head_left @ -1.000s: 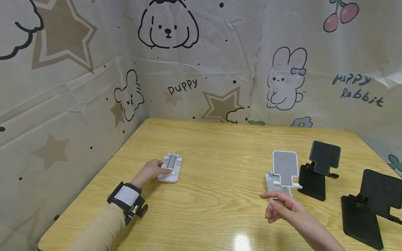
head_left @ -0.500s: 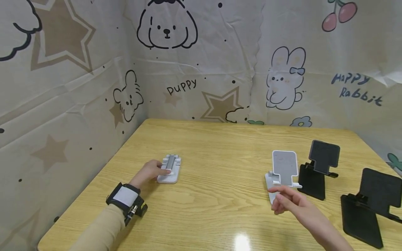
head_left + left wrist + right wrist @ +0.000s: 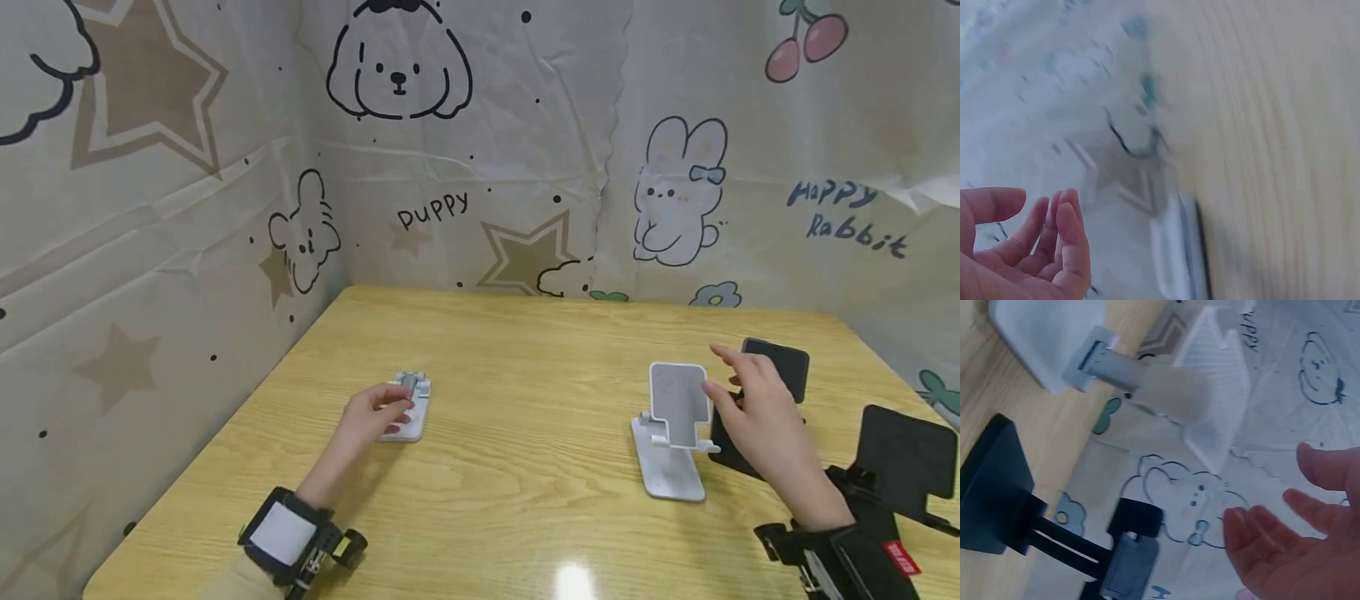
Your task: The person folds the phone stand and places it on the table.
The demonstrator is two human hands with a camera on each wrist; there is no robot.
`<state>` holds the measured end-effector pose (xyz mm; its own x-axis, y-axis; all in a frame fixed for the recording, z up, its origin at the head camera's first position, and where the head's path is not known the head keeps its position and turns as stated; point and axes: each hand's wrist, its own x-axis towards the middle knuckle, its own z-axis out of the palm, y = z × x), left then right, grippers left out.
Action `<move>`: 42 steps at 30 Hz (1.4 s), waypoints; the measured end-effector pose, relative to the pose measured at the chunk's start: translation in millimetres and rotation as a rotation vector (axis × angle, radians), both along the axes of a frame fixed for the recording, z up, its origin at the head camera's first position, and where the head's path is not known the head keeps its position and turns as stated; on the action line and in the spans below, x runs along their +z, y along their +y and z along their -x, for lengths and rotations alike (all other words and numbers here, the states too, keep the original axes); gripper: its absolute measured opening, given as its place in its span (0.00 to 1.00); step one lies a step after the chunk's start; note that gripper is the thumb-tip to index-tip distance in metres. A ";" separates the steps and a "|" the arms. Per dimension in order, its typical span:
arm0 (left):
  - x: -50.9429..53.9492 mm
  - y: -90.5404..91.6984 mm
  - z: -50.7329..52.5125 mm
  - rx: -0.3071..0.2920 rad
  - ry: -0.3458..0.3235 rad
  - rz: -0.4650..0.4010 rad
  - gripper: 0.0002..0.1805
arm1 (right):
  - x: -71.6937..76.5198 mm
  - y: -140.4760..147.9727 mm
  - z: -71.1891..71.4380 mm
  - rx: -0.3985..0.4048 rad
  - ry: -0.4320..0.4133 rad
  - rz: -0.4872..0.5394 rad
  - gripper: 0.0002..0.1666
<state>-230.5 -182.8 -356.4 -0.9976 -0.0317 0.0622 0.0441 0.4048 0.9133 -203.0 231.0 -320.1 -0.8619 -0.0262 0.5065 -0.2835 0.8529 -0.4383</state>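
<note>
My left hand (image 3: pixel 377 412) is raised just over a folded white phone stand (image 3: pixel 420 410) lying on the left of the table. In the left wrist view its loosely bent fingers hold nothing, apart from the folded stand (image 3: pixel 1175 250). My right hand (image 3: pixel 776 442) hovers between an unfolded white phone stand (image 3: pixel 678 404) and a black phone stand (image 3: pixel 789 367), hiding part of the black one. In the right wrist view that hand's fingers (image 3: pixel 1260 531) hold nothing; the white stand's raised plate (image 3: pixel 1229 381) is beside them.
A second black phone stand (image 3: pixel 907 454) stands at the right, partly behind the right wrist strap (image 3: pixel 847 554). The wooden table (image 3: pixel 525 417) meets a printed cloth (image 3: pixel 450 150) at the back and left.
My left hand has let go of the folded white phone stand and risen slightly. My right hand has moved up and right, from in front of the unfolded white stand to its right side.
</note>
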 end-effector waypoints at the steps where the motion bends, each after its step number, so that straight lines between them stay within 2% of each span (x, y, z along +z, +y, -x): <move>1: 1.3 4.5 -6.6 -0.026 0.000 -0.041 0.13 | -1.2 -0.4 3.3 -0.011 -0.036 -0.012 0.30; 3: 3.0 12.9 -18.3 -0.082 -0.008 -0.101 0.13 | -4.4 -0.9 9.6 -0.039 -0.124 -0.015 0.34; 6: 3.3 21.5 -28.7 -0.166 -0.015 -0.126 0.13 | -10.0 0.6 16.0 -0.067 -0.238 0.003 0.35; 10: 0.1 25.7 -31.5 -0.190 -0.040 -0.148 0.13 | -21.3 7.7 21.7 -0.057 -0.334 0.058 0.30; 13: -0.8 27.2 -31.0 -0.163 -0.065 -0.164 0.13 | -67.3 36.8 54.4 -0.045 -0.292 0.111 0.27; 17: -1.0 29.6 -30.9 -0.197 -0.067 -0.177 0.13 | -129.0 71.1 97.9 -0.017 -0.262 0.283 0.29; 22: -2.5 41.6 -31.2 -0.243 -0.067 -0.200 0.13 | -134.8 68.5 97.7 0.022 -0.291 0.521 0.32; 26: -4.3 54.2 -31.7 -0.282 -0.070 -0.213 0.14 | -124.3 58.0 84.9 0.033 -0.273 0.739 0.32; 28: -4.8 60.8 -32.7 -0.307 -0.079 -0.220 0.15 | -108.3 46.8 71.8 0.060 -0.259 0.863 0.31; 30: -4.5 68.1 -33.8 -0.330 -0.089 -0.224 0.17 | -80.6 28.1 52.4 0.098 -0.247 0.932 0.29; 34: -3.2 85.4 -36.0 -0.381 -0.110 -0.261 0.21 | -20.9 -19.0 9.1 0.243 -0.184 0.949 0.22; 36: -3.5 94.8 -37.6 -0.405 -0.138 -0.304 0.23 | 0.2 -38.5 -7.7 0.321 -0.162 0.912 0.18; 39: -5.9 108.2 -41.9 -0.443 -0.204 -0.406 0.25 | 17.5 -58.2 -23.0 0.420 -0.162 0.885 0.16; 42: -9.7 118.8 -47.9 -0.489 -0.287 -0.494 0.25 | 23.5 -70.6 -30.9 0.477 -0.198 0.853 0.17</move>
